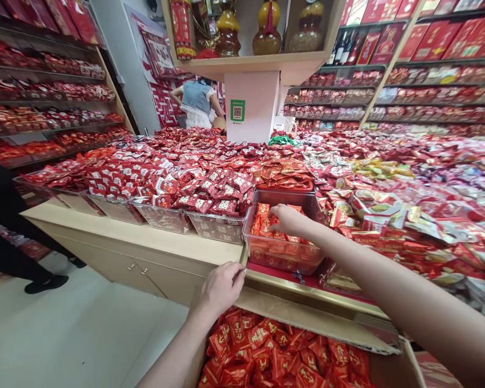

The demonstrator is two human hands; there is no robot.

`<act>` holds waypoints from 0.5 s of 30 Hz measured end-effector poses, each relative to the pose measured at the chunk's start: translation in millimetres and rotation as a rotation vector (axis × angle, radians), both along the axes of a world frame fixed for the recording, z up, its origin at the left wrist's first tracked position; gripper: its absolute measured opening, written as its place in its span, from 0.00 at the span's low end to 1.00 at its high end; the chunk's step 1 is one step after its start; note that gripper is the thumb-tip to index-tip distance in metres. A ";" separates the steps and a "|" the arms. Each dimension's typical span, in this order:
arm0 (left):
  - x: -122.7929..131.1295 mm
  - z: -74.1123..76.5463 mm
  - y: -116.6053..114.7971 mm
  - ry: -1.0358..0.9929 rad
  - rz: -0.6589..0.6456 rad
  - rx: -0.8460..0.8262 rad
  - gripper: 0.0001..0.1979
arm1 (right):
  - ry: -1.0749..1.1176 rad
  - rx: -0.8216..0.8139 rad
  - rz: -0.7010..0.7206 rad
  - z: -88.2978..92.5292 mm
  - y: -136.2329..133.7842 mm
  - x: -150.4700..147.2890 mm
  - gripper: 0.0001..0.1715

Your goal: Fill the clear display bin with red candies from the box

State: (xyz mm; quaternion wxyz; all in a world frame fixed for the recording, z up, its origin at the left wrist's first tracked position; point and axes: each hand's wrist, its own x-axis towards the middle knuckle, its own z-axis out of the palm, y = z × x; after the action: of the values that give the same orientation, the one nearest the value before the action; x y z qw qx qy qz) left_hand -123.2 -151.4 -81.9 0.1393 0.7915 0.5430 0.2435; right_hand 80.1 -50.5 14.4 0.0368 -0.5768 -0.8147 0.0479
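Note:
My right hand (290,221) is inside a clear plastic bin (283,250), its bent fingers apart over red-and-gold candy packets (262,221); no packet shows between them. My left hand (222,286) is beside the counter's front edge, with fingers curled and thumb pressed close; what they hold, if anything, is hidden. Below both hands stands an open cardboard box (315,318) filled with red wrapped candies (275,355) with gold print. One box flap leans up against the counter front.
More bins of red packets (214,194) line the counter (157,234) to the left. Heaped packets (420,226) cover the right side. A pillar (250,105) rises mid-display under a shelf. One person (202,102) stands behind; another's dark-clothed legs (8,226) are at left.

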 end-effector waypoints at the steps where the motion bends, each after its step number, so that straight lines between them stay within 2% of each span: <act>1: -0.1 -0.7 -0.1 -0.004 -0.004 0.006 0.10 | -0.012 -0.001 -0.012 2.8 0.4 1.7 0.20; 5: -1.6 -4.4 -3.2 -0.087 -0.027 0.045 0.09 | -0.095 -0.085 -0.040 12.5 -1.9 5.2 0.17; 7: -1.5 0.9 -4.2 -0.211 -0.047 0.132 0.09 | -0.134 -0.140 -0.021 12.6 -4.9 3.5 0.16; 9: 2.0 16.6 -0.2 -0.329 -0.092 0.280 0.08 | -0.155 -0.155 0.000 9.2 -7.4 0.9 0.16; 11: 11.6 41.6 12.9 -0.342 -0.179 0.417 0.10 | -0.164 -0.143 0.021 4.2 -8.6 -0.8 0.17; 13: 27.8 68.8 35.6 -0.222 -0.300 0.455 0.12 | -0.172 -0.126 0.037 -1.0 -8.8 -1.0 0.16; 15: 47.3 89.9 63.6 0.000 -0.381 0.398 0.13 | -0.183 -0.109 0.043 -5.5 -9.0 0.2 0.14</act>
State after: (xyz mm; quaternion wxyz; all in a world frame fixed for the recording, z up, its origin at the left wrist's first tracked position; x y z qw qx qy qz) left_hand -75.8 -87.8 8.0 0.0243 0.8911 0.3258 0.3149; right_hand 80.3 -59.5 8.9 -0.0701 -0.5621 -0.8231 0.0399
